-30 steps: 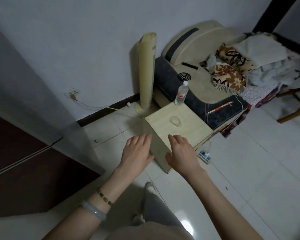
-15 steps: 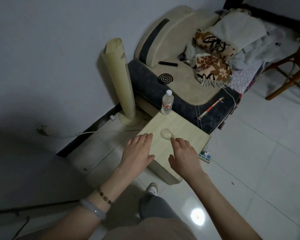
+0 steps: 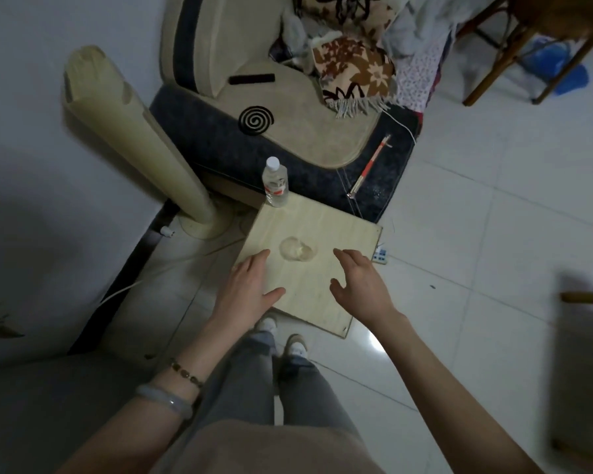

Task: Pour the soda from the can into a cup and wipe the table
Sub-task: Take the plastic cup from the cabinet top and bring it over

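Observation:
A clear plastic cup (image 3: 297, 248) stands in the middle of a small pale wooden table (image 3: 346, 234). A clear bottle (image 3: 276, 183) with a white cap and red label stands at the table's far left corner. No can or cloth shows in the head view. My left hand (image 3: 247, 292) hovers over the table's near left edge, fingers spread, holding nothing. My right hand (image 3: 362, 285) hovers just right of the cup, fingers apart and empty. Neither hand touches the cup.
A tall cream tower fan (image 3: 134, 142) stands left of the table. A beige and dark couch (image 3: 288, 124) with blankets, a mosquito coil (image 3: 256, 119) and a red pen (image 3: 370, 169) lies behind. A power strip (image 3: 380, 257) sits on the white tile floor.
The view has tilted down and closer to the table. My hands have spread apart, the right one moving to the right of the cup, the left to the table's left edge.

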A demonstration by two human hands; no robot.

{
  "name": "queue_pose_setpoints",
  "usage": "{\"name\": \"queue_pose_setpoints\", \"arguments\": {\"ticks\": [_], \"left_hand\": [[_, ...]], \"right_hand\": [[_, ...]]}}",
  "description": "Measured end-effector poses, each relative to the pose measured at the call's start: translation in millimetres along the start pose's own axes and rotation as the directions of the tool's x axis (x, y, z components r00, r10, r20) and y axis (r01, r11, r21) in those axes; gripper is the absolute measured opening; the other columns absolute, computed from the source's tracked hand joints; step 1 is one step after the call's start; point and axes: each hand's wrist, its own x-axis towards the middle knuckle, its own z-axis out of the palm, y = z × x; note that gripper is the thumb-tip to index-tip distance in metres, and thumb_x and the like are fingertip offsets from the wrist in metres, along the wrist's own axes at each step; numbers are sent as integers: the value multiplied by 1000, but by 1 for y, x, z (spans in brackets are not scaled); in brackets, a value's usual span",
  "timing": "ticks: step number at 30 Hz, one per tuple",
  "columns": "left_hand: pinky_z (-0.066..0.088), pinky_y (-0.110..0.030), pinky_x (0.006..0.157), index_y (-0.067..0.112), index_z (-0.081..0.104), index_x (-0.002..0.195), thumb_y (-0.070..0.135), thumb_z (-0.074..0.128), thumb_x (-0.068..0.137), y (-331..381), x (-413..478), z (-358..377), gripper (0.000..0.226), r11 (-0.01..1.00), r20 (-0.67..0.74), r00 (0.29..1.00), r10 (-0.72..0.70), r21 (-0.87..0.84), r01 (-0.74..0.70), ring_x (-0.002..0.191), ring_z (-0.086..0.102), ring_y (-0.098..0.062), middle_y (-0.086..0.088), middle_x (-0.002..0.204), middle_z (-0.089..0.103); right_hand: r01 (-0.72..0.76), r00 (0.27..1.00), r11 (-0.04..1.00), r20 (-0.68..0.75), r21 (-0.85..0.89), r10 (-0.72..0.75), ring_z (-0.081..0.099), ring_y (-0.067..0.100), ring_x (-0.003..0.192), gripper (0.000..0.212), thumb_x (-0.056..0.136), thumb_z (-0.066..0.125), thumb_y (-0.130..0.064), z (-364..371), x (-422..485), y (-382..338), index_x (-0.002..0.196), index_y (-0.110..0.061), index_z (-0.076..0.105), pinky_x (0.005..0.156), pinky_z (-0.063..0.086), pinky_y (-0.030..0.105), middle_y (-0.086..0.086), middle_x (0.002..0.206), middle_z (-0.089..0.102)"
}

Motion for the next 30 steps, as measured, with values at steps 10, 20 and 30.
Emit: {"name": "queue_pose_setpoints", "arguments": {"ticks": [10, 20, 30], "left_hand": [[35, -35, 107, 20, 21, 146, 39, 69, 81, -40, 100, 27, 83, 991, 215, 969, 125, -80, -110, 135, 35, -20, -1, 149, 34], [36, -38, 108, 15, 28, 143, 32, 78, 74, -91, 193, 135, 87, 984, 261, 965, -3, -170, 49, 131, 39, -21, -5, 143, 42], [39, -29, 99, 30, 44, 131, 21, 84, 66, -114, 235, 211, 77, 913, 255, 964, 70, -405, 41, 117, 43, -9, 16, 125, 47]], "right_hand": [[-351, 934, 880, 53, 321, 353, 47, 24, 123, 56, 85, 59, -9, 56, 59, 27, 138, -9, 42, 103, 40, 33, 9, 137, 47], [-532, 796, 559, 152, 636, 586, 51, 15, 113, 54, 84, 56, 1, 156, 126, 77, 135, -12, 46, 90, 44, 21, 5, 134, 51], [-467, 831, 448, 206, 763, 516, 59, 16, 106, 56, 79, 47, 14, 218, 162, 108, 127, -11, 56, 82, 49, 14, 0, 119, 61]]}}
